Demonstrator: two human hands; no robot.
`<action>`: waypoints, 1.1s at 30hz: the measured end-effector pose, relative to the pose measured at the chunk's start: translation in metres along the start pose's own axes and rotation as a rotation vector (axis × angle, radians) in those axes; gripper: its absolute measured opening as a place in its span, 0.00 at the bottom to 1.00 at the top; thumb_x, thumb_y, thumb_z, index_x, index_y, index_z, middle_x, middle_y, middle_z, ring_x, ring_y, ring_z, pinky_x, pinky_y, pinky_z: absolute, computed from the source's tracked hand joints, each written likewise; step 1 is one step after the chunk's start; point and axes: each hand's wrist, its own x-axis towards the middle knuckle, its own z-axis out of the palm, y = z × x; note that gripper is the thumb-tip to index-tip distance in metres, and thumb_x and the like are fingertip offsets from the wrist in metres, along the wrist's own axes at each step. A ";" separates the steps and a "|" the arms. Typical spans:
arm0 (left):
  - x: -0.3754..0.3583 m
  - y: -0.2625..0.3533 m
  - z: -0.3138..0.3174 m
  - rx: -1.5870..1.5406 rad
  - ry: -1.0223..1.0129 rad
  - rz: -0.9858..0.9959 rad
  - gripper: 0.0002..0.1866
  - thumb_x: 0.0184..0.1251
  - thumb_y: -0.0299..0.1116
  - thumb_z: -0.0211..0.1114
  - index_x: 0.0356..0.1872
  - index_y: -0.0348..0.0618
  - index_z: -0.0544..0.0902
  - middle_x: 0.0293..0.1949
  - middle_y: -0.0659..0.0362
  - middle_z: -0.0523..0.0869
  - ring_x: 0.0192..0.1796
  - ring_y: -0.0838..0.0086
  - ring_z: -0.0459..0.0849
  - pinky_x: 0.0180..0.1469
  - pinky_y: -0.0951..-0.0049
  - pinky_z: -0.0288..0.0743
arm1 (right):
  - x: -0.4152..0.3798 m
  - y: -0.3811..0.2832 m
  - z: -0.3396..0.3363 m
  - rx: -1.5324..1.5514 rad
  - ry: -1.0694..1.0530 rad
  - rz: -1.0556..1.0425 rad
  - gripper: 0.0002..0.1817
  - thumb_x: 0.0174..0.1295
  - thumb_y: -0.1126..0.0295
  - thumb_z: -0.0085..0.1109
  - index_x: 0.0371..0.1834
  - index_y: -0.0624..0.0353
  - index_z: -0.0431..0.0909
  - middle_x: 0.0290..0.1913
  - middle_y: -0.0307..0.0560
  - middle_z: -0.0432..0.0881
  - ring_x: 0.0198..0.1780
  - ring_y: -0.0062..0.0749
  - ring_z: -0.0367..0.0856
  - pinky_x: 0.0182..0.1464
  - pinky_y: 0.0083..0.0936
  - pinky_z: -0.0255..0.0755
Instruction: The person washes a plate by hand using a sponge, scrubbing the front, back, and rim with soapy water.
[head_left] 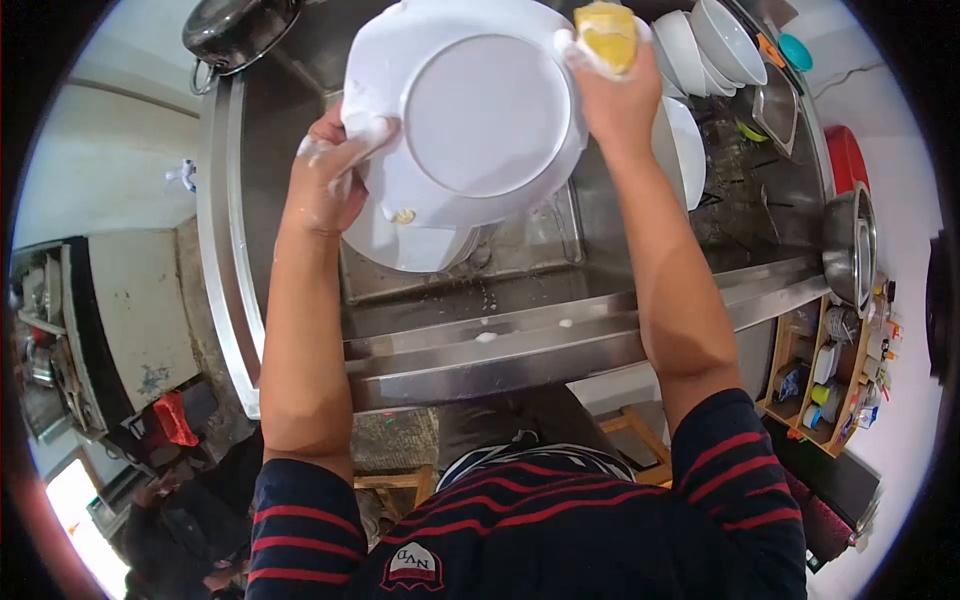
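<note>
A large white plate (490, 120) is held up over the steel sink (520, 255), its underside with the round foot ring facing me. My left hand (335, 170), covered in suds, grips the plate's left edge with the thumb on the underside. In my right hand (615, 95) is a yellow sponge (607, 40) with foam on it, at the plate's upper right edge. A small yellowish bit sticks near the plate's lower rim. Below it, more white plates (420, 250) lie stacked in the basin, partly hidden.
White bowls (725, 45) and a white plate (685, 150) stand on the right drainboard. A dark pot (235, 35) sits at the upper left. Steel basins (848, 245) lean at the right edge, beside a wooden shelf (825, 375). The sink's front rim (500, 355) runs before me.
</note>
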 end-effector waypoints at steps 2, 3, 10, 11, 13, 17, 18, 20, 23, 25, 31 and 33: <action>-0.001 -0.007 0.010 0.072 -0.028 0.008 0.16 0.56 0.26 0.65 0.48 0.38 0.80 0.42 0.57 0.85 0.42 0.73 0.83 0.50 0.72 0.74 | -0.004 0.003 0.006 -0.091 0.116 -0.340 0.21 0.49 0.60 0.67 0.44 0.62 0.78 0.40 0.56 0.80 0.42 0.54 0.78 0.45 0.40 0.73; -0.002 -0.010 0.012 0.071 -0.029 0.005 0.16 0.56 0.26 0.65 0.48 0.38 0.80 0.42 0.57 0.85 0.42 0.73 0.83 0.50 0.72 0.74 | -0.005 -0.002 0.008 -0.110 0.126 -0.508 0.16 0.52 0.66 0.64 0.42 0.61 0.77 0.45 0.56 0.77 0.48 0.56 0.75 0.50 0.41 0.70; 0.000 -0.042 0.007 0.519 -0.105 -0.062 0.14 0.54 0.28 0.66 0.43 0.36 0.81 0.36 0.59 0.85 0.38 0.78 0.81 0.44 0.77 0.73 | -0.050 -0.037 0.036 -0.135 -0.232 -0.760 0.18 0.45 0.64 0.65 0.40 0.58 0.79 0.51 0.60 0.74 0.52 0.51 0.75 0.52 0.45 0.67; -0.003 -0.052 0.007 0.428 -0.015 0.160 0.14 0.55 0.29 0.65 0.43 0.36 0.80 0.36 0.58 0.86 0.39 0.79 0.81 0.46 0.76 0.73 | -0.058 -0.047 0.034 -0.046 -0.348 -0.856 0.18 0.42 0.62 0.65 0.39 0.57 0.80 0.53 0.61 0.73 0.53 0.54 0.73 0.53 0.47 0.65; -0.004 -0.036 0.019 0.414 -0.045 0.092 0.14 0.57 0.28 0.64 0.45 0.36 0.80 0.39 0.58 0.86 0.40 0.79 0.81 0.48 0.76 0.73 | -0.054 -0.042 0.033 -0.035 -0.312 -0.864 0.19 0.42 0.62 0.65 0.38 0.56 0.81 0.52 0.59 0.73 0.53 0.53 0.73 0.53 0.47 0.65; -0.003 -0.030 0.027 0.324 -0.072 -0.061 0.14 0.56 0.25 0.65 0.46 0.36 0.81 0.40 0.58 0.85 0.40 0.78 0.81 0.47 0.75 0.74 | -0.027 -0.022 0.018 -0.122 -0.145 -0.646 0.19 0.48 0.70 0.63 0.45 0.62 0.78 0.51 0.59 0.74 0.52 0.56 0.73 0.53 0.41 0.68; -0.003 -0.028 0.027 0.323 -0.069 -0.061 0.14 0.56 0.25 0.65 0.46 0.36 0.81 0.40 0.58 0.85 0.40 0.78 0.81 0.47 0.75 0.74 | -0.021 -0.022 0.017 -0.128 -0.059 -0.549 0.15 0.53 0.74 0.58 0.45 0.63 0.77 0.47 0.58 0.76 0.49 0.56 0.74 0.50 0.40 0.69; -0.005 -0.026 0.027 0.211 -0.037 -0.065 0.14 0.55 0.23 0.66 0.45 0.34 0.81 0.40 0.57 0.85 0.40 0.76 0.82 0.46 0.75 0.75 | -0.018 -0.004 0.021 -0.079 -0.088 -0.443 0.18 0.48 0.71 0.63 0.44 0.61 0.78 0.51 0.58 0.74 0.53 0.55 0.73 0.53 0.40 0.68; -0.003 -0.022 0.025 0.060 0.071 -0.028 0.15 0.56 0.21 0.63 0.46 0.34 0.79 0.41 0.54 0.85 0.41 0.72 0.83 0.47 0.73 0.76 | -0.033 -0.009 0.037 0.018 -0.155 -0.498 0.20 0.41 0.66 0.66 0.41 0.59 0.80 0.53 0.57 0.74 0.53 0.52 0.73 0.54 0.39 0.68; 0.000 -0.023 0.014 -0.033 0.136 0.009 0.15 0.57 0.21 0.62 0.47 0.33 0.78 0.42 0.53 0.84 0.42 0.70 0.83 0.48 0.72 0.76 | -0.050 -0.022 0.040 0.060 -0.192 -0.652 0.18 0.40 0.63 0.66 0.37 0.57 0.80 0.50 0.55 0.75 0.50 0.52 0.74 0.51 0.40 0.69; 0.002 -0.004 0.009 -0.156 0.304 0.073 0.14 0.56 0.18 0.60 0.45 0.33 0.78 0.40 0.51 0.83 0.42 0.68 0.82 0.50 0.69 0.76 | -0.035 -0.018 0.022 -0.029 -0.440 -0.723 0.18 0.39 0.69 0.66 0.39 0.56 0.80 0.47 0.52 0.76 0.49 0.49 0.75 0.50 0.36 0.70; 0.003 -0.006 0.007 -0.104 0.240 0.063 0.14 0.56 0.19 0.61 0.45 0.34 0.79 0.40 0.51 0.84 0.42 0.68 0.83 0.49 0.70 0.76 | -0.023 -0.009 0.023 -0.056 -0.299 -0.624 0.20 0.40 0.69 0.66 0.40 0.57 0.80 0.47 0.52 0.76 0.49 0.50 0.75 0.50 0.37 0.71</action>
